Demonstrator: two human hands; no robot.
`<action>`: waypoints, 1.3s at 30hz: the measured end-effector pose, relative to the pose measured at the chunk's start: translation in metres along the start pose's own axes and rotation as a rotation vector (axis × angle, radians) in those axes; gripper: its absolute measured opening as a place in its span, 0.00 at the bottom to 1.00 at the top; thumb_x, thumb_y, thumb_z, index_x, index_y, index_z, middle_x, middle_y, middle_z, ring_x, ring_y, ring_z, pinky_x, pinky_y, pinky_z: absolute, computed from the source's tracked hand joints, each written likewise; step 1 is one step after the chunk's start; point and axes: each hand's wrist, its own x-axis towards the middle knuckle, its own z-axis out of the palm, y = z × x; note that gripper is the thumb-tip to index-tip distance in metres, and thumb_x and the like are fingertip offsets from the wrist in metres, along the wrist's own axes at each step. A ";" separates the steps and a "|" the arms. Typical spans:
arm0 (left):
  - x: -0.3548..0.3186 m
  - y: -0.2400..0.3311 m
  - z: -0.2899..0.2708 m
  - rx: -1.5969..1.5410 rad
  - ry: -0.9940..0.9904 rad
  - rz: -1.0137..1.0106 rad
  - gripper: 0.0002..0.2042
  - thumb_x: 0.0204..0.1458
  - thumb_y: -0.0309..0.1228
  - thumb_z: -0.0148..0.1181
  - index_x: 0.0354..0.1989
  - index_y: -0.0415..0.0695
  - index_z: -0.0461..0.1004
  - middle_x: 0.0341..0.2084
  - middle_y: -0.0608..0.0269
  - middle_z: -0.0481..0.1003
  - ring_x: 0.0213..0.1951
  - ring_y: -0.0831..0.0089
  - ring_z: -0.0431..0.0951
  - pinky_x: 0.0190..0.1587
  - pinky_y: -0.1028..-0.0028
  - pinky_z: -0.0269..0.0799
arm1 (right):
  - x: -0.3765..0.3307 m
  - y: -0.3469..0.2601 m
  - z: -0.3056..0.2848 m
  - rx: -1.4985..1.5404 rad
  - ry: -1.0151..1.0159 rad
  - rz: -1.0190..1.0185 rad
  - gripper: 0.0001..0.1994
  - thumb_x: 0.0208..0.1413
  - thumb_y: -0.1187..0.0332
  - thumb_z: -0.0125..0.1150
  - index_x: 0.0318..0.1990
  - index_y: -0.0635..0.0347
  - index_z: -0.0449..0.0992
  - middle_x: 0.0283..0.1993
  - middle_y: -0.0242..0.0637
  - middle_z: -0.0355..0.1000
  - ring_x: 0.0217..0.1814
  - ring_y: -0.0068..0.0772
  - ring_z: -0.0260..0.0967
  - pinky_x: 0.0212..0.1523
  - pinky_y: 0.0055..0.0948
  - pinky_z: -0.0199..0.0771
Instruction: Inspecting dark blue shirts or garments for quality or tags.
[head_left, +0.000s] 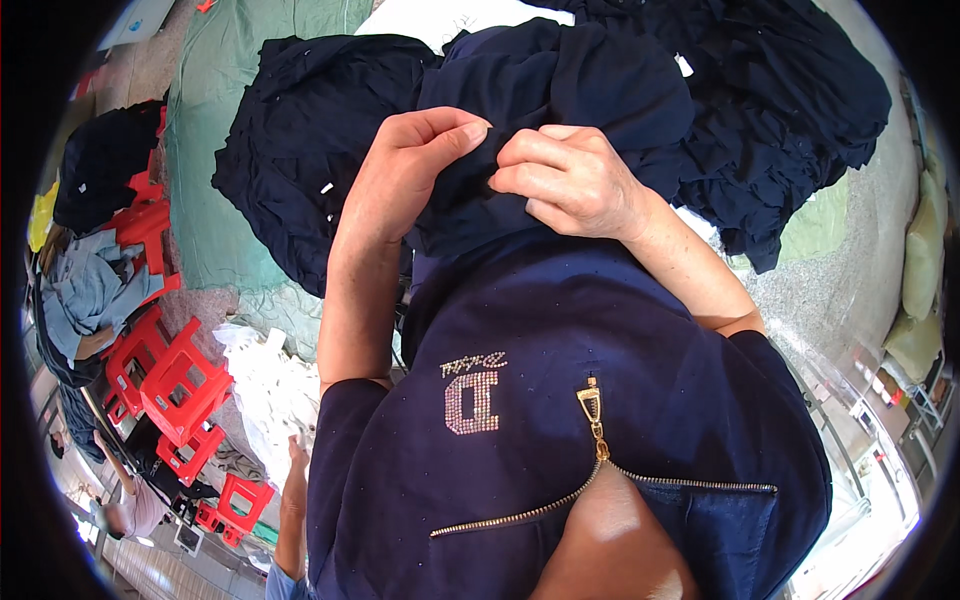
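Dark navy cloth [610,85] lies bunched over my lap, beneath both hands. Above it, my left hand [420,150] is closed in a pinch, thumb against forefinger. Whatever sits between those fingertips is too small to make out. Just to its right, a short gap away, my right hand [575,178] is closed, its fingers curled toward the left hand. Its fingertips and anything in them are hidden against the dark cloth. More heaped dark cloth, with small white tags, spreads left [300,130] and right [780,120] of my hands.
A green sheet [215,180] covers the floor at left. Red plastic stools [185,385] stand farther left, some under dark and grey-blue cloth [95,285]. White cloth [265,390] lies near them. Other people show at lower left. Pale green sacks [925,245] line the right edge.
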 end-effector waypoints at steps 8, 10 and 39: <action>-0.001 0.005 0.007 0.024 0.004 0.048 0.11 0.61 0.30 0.59 0.40 0.32 0.81 0.32 0.69 0.79 0.38 0.84 0.74 0.45 0.80 0.69 | 0.000 -0.002 0.002 -0.070 0.212 0.054 0.14 0.35 0.82 0.63 0.34 0.61 0.78 0.34 0.34 0.72 0.28 0.32 0.74 0.29 0.27 0.78; -0.001 0.006 0.010 0.059 0.007 0.070 0.11 0.61 0.30 0.59 0.40 0.32 0.80 0.31 0.69 0.79 0.37 0.84 0.73 0.45 0.80 0.69 | -0.002 -0.002 0.004 -0.112 0.225 0.052 0.14 0.35 0.83 0.63 0.35 0.61 0.78 0.34 0.35 0.72 0.28 0.31 0.75 0.28 0.26 0.78; -0.007 -0.007 0.017 0.487 0.102 0.404 0.10 0.50 0.21 0.68 0.40 0.35 0.77 0.33 0.61 0.78 0.34 0.74 0.77 0.39 0.75 0.73 | -0.002 -0.005 0.013 0.014 0.200 0.275 0.12 0.39 0.84 0.60 0.34 0.61 0.73 0.36 0.35 0.70 0.29 0.36 0.74 0.28 0.30 0.76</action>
